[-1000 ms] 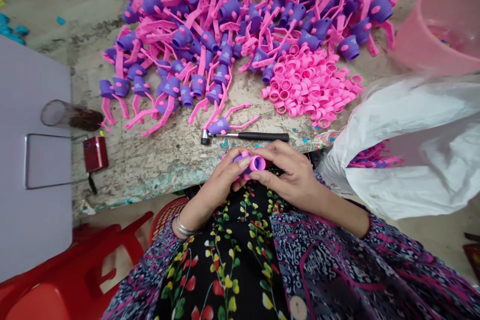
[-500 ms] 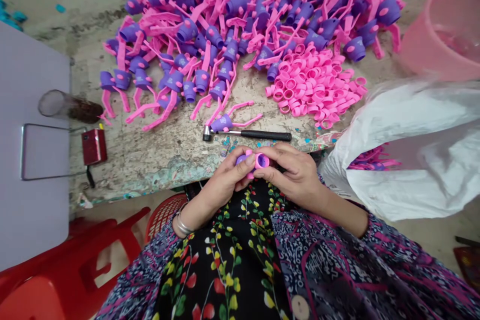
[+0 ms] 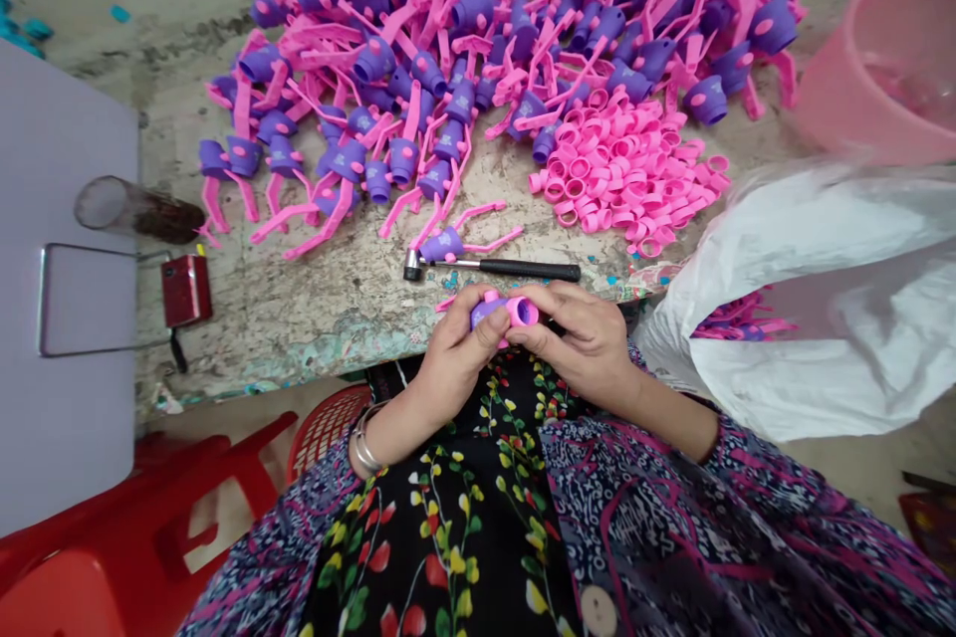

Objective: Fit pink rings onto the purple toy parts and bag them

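My left hand (image 3: 464, 346) is closed around a purple plastic cup-shaped piece (image 3: 485, 311) with pink arms, held over my lap at the table's front edge. A pink ring (image 3: 526, 312) sits at the cup's right end, its opening facing me and to the right. The fingers of my right hand (image 3: 587, 333) pinch this ring from the right. Just beyond my hands lies a small hammer (image 3: 529, 269) with a black handle. One more purple cup with pink arms (image 3: 442, 244) rests against the hammer's shaft near its head.
A large heap of purple-and-pink pieces (image 3: 448, 50) covers the back of the table, with a pile of pink rings (image 3: 623, 169) in front. At right are a pink tub (image 3: 836, 70) and a white sack (image 3: 807, 378). A glass jar (image 3: 141, 211) and red box (image 3: 186, 290) lie left.
Both hands have turned the purple piece slightly, so a pink arm now shows beyond my left fingers. The ring has shifted a little upward. The things on the table stay put.
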Available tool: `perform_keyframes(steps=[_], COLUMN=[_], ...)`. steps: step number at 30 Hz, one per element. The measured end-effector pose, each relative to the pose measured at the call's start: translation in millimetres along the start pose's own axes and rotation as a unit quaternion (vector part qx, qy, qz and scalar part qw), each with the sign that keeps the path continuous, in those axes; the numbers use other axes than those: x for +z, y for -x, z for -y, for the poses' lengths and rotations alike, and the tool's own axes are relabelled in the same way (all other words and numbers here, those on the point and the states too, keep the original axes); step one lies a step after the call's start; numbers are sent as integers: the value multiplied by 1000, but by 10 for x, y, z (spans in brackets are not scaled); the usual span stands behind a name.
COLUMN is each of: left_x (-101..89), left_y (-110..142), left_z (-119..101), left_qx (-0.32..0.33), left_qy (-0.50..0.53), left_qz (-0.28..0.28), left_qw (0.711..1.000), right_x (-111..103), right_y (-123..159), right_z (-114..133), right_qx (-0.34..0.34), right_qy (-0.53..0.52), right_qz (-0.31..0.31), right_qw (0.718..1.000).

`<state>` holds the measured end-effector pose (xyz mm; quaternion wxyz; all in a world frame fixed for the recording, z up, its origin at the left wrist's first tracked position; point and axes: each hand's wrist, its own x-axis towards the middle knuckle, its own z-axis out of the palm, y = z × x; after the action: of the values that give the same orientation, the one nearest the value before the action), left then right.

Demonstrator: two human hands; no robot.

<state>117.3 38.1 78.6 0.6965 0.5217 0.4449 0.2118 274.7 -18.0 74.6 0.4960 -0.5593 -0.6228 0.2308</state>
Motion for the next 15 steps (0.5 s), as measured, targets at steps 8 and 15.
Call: perform_keyframes(steps=[8, 15], left_x=[-17, -20], left_y=[-32, -41], left_z=[44, 58], left_qx=[6, 14], left_qy=[-8, 31], left_qz=[7, 18], left_qw=[1000, 999], right_x=[21, 43], right_y=[13, 22], right_z=[-61, -82], right_qx=[19, 17], right_qy=[0, -9], right_qz=[3, 7], right_qw=[1000, 1000])
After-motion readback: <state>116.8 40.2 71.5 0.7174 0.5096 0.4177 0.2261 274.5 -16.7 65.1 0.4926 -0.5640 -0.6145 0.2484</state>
